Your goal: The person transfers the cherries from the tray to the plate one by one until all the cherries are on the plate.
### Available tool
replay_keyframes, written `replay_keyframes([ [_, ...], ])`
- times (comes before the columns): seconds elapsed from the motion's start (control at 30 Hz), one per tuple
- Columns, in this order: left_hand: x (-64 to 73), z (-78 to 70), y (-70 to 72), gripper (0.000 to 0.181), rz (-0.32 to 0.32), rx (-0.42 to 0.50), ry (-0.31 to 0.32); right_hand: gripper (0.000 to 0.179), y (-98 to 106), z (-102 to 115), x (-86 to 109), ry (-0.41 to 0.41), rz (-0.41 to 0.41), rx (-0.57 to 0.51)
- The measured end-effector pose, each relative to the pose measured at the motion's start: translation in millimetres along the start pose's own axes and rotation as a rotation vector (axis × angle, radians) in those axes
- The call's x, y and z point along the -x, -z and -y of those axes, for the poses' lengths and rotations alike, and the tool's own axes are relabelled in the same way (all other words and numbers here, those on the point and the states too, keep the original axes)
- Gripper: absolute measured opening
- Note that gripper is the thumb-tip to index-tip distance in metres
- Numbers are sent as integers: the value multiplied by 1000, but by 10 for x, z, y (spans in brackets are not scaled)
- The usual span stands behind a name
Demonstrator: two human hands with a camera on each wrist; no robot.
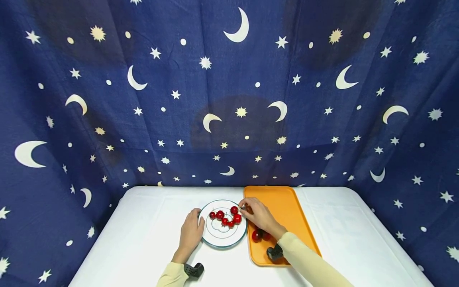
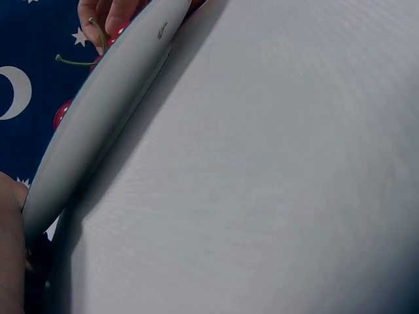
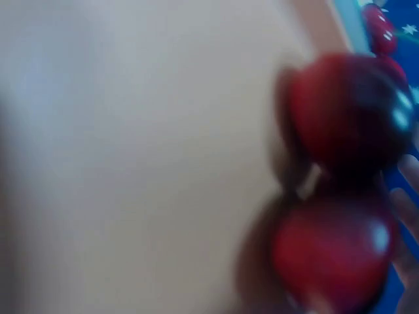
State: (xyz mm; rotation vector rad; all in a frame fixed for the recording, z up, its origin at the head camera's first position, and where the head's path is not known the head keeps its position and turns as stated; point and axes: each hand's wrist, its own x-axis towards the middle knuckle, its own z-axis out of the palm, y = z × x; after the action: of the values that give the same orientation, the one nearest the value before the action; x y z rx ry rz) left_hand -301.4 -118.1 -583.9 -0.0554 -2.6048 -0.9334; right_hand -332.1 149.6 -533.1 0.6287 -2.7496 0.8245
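Observation:
A white plate (image 1: 218, 240) with a blue-green rim lies on the table, and several red cherries (image 1: 220, 215) rest on it. My left hand (image 1: 191, 232) holds the plate's left rim, its thumb on the near side; part of the grip is hidden in the left wrist view. Over the plate's right rim, my right hand (image 1: 259, 214) pinches with thumb and fingers at a cherry (image 1: 234, 210). Whether the fingertips have its stem or its fruit is hard to tell. Dark red cherries (image 1: 256, 235) lie on the orange tray (image 1: 281, 199), under my right wrist; they loom large in the right wrist view.
The tray stands right beside the plate, partly covered by my right forearm. White cloth covers the table (image 1: 140, 235). Behind it hangs a blue curtain (image 1: 229, 119) with moons and stars. A black wrist camera (image 1: 194, 270) sits near each wrist.

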Motion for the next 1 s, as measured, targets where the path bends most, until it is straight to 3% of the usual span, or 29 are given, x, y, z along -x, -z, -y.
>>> replay_keyframes([
  [0.17, -12, -9, 2, 30, -14, 8, -7, 17, 149, -100, 5, -2, 31, -38],
  [0.33, -14, -6, 2, 29, -6, 0, -1, 16, 313, -249, 24, 51, 68, -52],
  [0.53, -7, -11, -5, 29, 2, 8, 3, 14, 447, -353, 65, 125, 184, -85],
  [0.83, 18, 6, 7, 30, 8, 1, 14, 25, 475, -433, 126, 128, 388, -80],
  [1.0, 25, 5, 11, 30, 7, 2, 5, 20, 450, -419, 118, 160, 415, -83],
])
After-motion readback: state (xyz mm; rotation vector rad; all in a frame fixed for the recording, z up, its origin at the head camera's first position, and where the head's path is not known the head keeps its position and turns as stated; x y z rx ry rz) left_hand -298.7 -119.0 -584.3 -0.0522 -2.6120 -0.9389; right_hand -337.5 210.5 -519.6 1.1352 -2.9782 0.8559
